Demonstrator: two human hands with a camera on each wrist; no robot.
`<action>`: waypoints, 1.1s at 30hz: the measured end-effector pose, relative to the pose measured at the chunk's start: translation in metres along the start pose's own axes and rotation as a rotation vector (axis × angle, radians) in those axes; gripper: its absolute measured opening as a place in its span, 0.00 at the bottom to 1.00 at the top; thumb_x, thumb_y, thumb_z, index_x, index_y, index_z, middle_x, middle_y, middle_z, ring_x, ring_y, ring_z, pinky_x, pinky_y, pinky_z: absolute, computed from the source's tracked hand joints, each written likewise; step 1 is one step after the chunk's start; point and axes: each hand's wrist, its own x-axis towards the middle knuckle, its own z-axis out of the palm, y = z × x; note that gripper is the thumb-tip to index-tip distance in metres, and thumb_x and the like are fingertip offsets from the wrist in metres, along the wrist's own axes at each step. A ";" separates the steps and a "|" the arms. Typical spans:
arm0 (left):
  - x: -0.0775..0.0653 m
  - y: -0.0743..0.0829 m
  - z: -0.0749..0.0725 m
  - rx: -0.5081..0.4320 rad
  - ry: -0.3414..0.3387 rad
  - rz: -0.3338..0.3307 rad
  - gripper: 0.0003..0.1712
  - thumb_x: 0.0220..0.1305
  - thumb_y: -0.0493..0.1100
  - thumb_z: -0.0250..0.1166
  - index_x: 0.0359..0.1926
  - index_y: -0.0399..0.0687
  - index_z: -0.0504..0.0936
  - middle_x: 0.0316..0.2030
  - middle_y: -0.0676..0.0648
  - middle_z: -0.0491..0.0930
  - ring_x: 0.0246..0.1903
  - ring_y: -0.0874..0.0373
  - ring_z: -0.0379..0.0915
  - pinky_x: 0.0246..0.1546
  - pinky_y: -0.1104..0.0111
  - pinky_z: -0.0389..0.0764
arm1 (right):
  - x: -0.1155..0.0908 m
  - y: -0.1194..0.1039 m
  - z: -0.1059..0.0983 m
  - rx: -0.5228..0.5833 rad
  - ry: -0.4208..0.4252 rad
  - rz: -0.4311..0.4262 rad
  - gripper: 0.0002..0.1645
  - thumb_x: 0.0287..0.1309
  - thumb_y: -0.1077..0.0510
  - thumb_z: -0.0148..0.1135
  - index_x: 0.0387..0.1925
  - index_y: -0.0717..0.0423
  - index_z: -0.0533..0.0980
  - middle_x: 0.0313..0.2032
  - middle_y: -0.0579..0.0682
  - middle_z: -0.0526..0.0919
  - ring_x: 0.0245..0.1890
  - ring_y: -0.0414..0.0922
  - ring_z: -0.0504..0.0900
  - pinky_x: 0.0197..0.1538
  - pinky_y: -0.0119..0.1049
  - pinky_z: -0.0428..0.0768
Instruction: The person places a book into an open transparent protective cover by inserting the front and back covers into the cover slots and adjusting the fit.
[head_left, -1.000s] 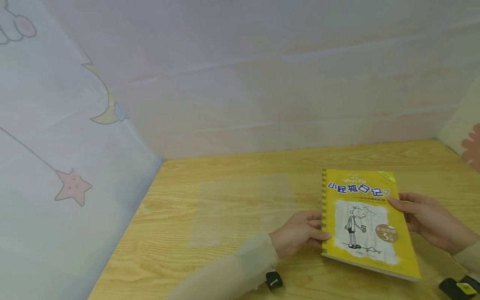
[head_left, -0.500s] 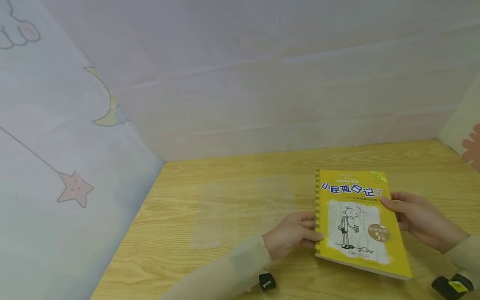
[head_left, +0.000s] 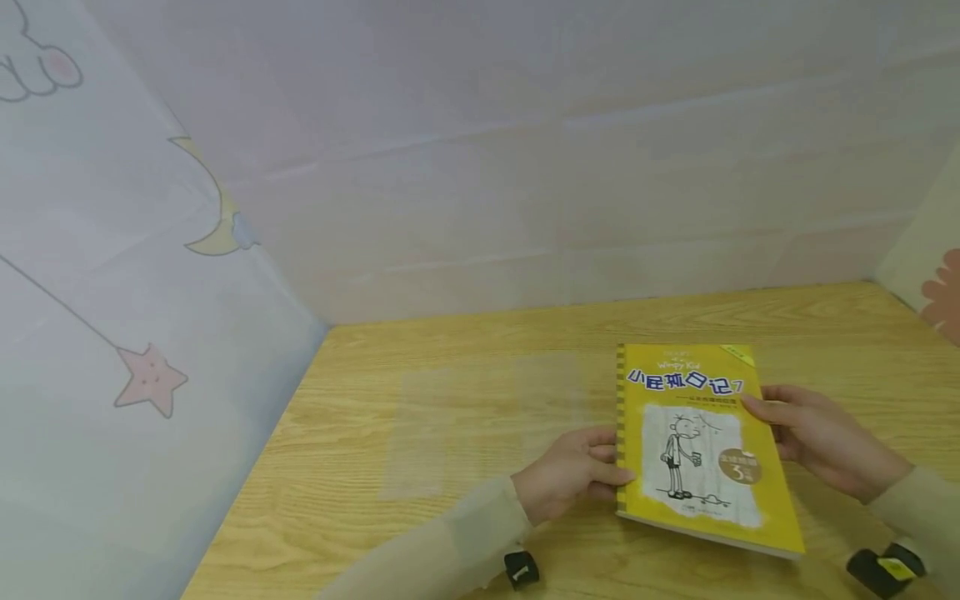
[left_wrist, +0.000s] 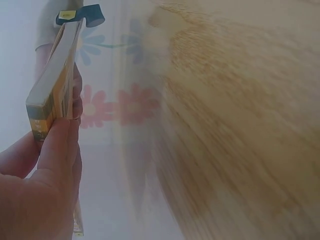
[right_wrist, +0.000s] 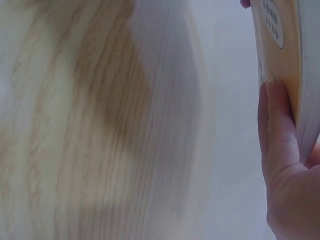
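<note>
A yellow paperback book (head_left: 697, 450) with blue Chinese lettering and a cartoon figure is held above the wooden table, cover facing up and slightly tilted. My left hand (head_left: 564, 477) pinches its spine edge, thumb on the cover and fingers underneath. On the opposite edge, my right hand (head_left: 823, 437) grips it the same way. The left wrist view shows the spine end of the book (left_wrist: 57, 75) between thumb and fingers of the left hand (left_wrist: 42, 190). In the right wrist view, fingers of the right hand (right_wrist: 287, 170) lie flat against the back cover of the book (right_wrist: 280, 45).
The wood-grain table (head_left: 322, 467) spreads out under the hands, with faint pale rectangular patches (head_left: 416, 442) left of the book. Pale walls border it behind and at the left, the left one printed with a moon and a pink star (head_left: 152, 379). Both wrists wear black bands.
The book and both hands have shifted steadily to the left in the head view. The grip of each hand stays the same.
</note>
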 end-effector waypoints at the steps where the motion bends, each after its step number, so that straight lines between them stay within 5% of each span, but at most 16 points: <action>1: 0.000 0.000 0.000 0.004 -0.001 -0.001 0.24 0.61 0.23 0.60 0.59 0.36 0.75 0.46 0.43 0.84 0.43 0.50 0.82 0.42 0.61 0.83 | 0.000 0.000 0.000 -0.007 0.004 0.003 0.38 0.77 0.51 0.40 0.65 0.81 0.42 0.41 0.43 0.80 0.38 0.41 0.81 0.41 0.41 0.83; 33: -0.004 0.006 -0.001 0.012 -0.022 -0.007 0.23 0.61 0.23 0.60 0.58 0.28 0.72 0.48 0.41 0.83 0.42 0.50 0.82 0.42 0.62 0.83 | -0.010 -0.008 0.009 0.071 0.037 0.006 0.30 0.76 0.54 0.44 0.62 0.75 0.48 0.39 0.44 0.82 0.37 0.43 0.84 0.40 0.41 0.83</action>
